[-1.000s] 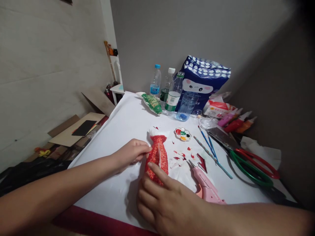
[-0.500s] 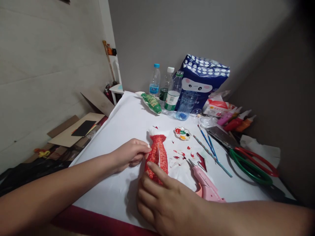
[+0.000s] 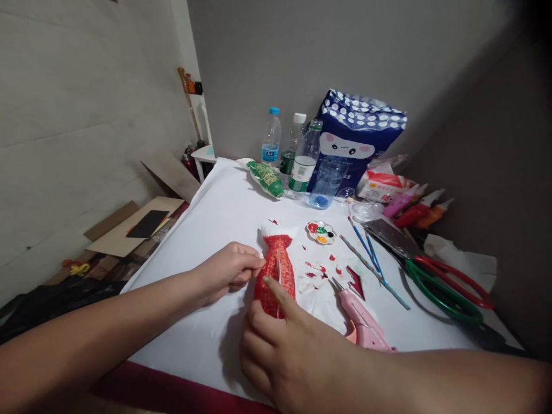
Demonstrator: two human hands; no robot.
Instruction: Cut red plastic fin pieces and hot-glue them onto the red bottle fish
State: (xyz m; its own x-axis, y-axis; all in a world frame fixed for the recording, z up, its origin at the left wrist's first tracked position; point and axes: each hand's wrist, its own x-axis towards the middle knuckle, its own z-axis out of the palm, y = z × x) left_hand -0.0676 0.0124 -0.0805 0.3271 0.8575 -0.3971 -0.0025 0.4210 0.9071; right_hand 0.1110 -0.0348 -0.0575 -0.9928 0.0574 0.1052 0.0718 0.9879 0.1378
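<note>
A red, orange-flecked fish-shaped craft (image 3: pixel 283 256) lies on the white-covered table, its white tail pointing away from me. A thin white-edged strip stands along the middle of its body. At its left side my left hand (image 3: pixel 233 267) is closed in a pinch, thumb and finger touching the fish's edge; a tiny pale bit shows there, too small to name. My right hand (image 3: pixel 284 345) curls around the fish's near end, the index finger stretched along its left side. The hand hides that end and its own thumb.
Right of the fish lie red scraps (image 3: pixel 319 269), a pink glue gun (image 3: pixel 364 322), brushes (image 3: pixel 373 270), a paint palette (image 3: pixel 321 232) and large scissors (image 3: pixel 431 282). Behind stand plastic bottles (image 3: pixel 303 164), a green fish-shaped craft (image 3: pixel 265 178) and a blue bag (image 3: pixel 357 138). Cardboard (image 3: pixel 138 227) lies left.
My right index finger has shifted slightly towards the far end along the fish's left side. My left hand keeps its pinch. The view has tilted a little.
</note>
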